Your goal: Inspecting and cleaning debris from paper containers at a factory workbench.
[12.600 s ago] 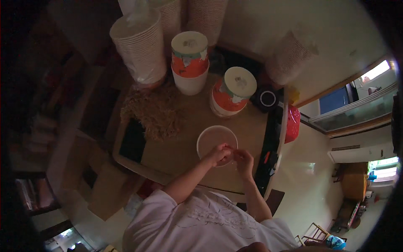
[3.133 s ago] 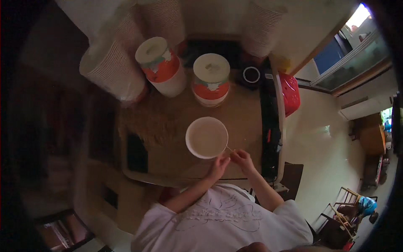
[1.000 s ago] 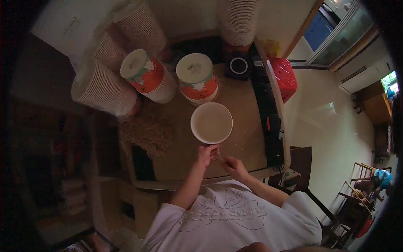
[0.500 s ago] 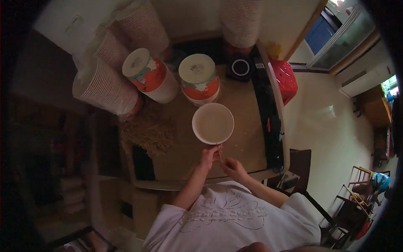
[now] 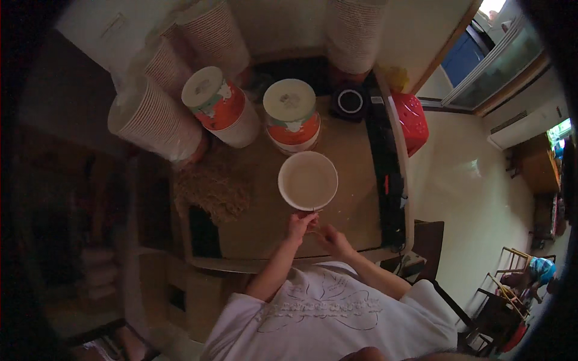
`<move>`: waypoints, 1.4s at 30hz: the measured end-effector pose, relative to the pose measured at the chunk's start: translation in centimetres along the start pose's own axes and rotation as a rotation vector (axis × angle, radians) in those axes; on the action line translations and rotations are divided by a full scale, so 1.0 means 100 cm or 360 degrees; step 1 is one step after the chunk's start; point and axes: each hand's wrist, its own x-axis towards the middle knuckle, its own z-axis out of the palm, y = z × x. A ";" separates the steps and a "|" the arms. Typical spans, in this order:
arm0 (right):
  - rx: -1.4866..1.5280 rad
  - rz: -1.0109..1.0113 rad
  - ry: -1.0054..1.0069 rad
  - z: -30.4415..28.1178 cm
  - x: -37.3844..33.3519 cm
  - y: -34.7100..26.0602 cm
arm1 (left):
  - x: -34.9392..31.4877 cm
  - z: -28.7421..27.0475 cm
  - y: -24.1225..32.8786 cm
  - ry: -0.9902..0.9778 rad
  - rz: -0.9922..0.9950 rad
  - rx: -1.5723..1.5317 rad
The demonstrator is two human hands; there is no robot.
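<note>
A white round paper tub (image 5: 307, 180) stands on the table with its open mouth up. Just below its near rim, my left hand (image 5: 299, 227) is closed in a pinch on a thin strand, whose tip pokes up beside the rim. Close by on the right, my right hand (image 5: 334, 242) is closed too, fingers curled near the strand's lower part; what it grips is too small to make out. Left of the tub lies a loose heap of thin brown strands (image 5: 212, 188).
Behind the tub stand two lidded stacks of orange-and-white tubs, a nearer one (image 5: 291, 123) and a left one (image 5: 223, 108). Bagged stacks of white tubs (image 5: 153, 120) line the back left. A dark square device (image 5: 349, 103) sits at the back right, a red stool (image 5: 410, 125) beyond the table edge.
My right hand has shifted slightly and is a little blurred. My left hand keeps its pinch near the tub's rim. The whole view has tilted slightly.
</note>
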 end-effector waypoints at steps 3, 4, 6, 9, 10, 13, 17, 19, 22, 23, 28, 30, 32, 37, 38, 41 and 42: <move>0.0032 0.0137 -0.0091 -0.002 0.014 -0.006 | 0.010 -0.010 -0.007 0.0111 0.0264 0.0362; -0.0127 -0.0050 -0.0048 -0.002 0.019 0.003 | 0.015 -0.012 -0.012 0.0190 0.0372 0.0481; -0.0281 -0.0235 0.0016 0.004 0.039 0.034 | 0.018 -0.009 -0.009 0.0251 0.0481 0.0611; 0.2371 0.0332 -0.0152 0.013 0.062 0.051 | 0.016 -0.006 0.001 0.0382 0.0393 0.1099; 0.1254 -0.0065 0.0205 0.013 0.054 0.014 | 0.019 -0.016 -0.007 0.0395 0.0528 0.1024; 0.0108 -0.0353 0.0501 0.005 0.050 -0.009 | 0.018 -0.017 -0.010 0.0348 0.0636 0.0924; 0.0493 -0.0151 0.0432 0.008 0.056 0.003 | 0.005 -0.004 0.005 0.0312 0.0520 0.1095; 0.0517 -0.0086 0.0341 0.005 0.055 0.004 | 0.010 -0.011 -0.004 0.0299 0.0579 0.1111; 0.0504 -0.0101 0.0202 0.005 0.053 -0.007 | 0.006 -0.015 -0.007 0.0259 0.0686 0.1105; 0.0469 -0.0181 0.0164 0.005 0.053 -0.008 | 0.002 -0.013 -0.005 0.0218 0.0736 0.1085; 0.0708 -0.0097 -0.0032 0.009 0.047 -0.008 | 0.001 -0.017 -0.011 0.0311 0.0733 0.0652; 0.0850 -0.0073 -0.0049 0.010 0.043 -0.013 | -0.002 -0.012 -0.006 0.0329 0.0755 0.0589; 0.0668 0.0063 -0.0074 0.007 0.040 -0.012 | -0.006 -0.008 -0.001 0.0274 0.0565 0.0757; 0.0400 -0.0024 0.0026 0.011 0.042 0.010 | 0.007 -0.001 -0.011 0.0386 0.0546 0.0742; 0.0377 -0.0049 0.0074 0.012 0.041 0.009 | 0.007 0.001 -0.011 0.0374 0.0525 0.0593; 0.0627 -0.0131 0.0085 0.013 0.034 0.000 | 0.006 0.005 -0.007 0.0286 0.0476 0.0342; 0.0628 -0.0131 0.0087 0.013 0.032 -0.005 | 0.006 0.006 -0.006 0.0284 0.0474 0.0343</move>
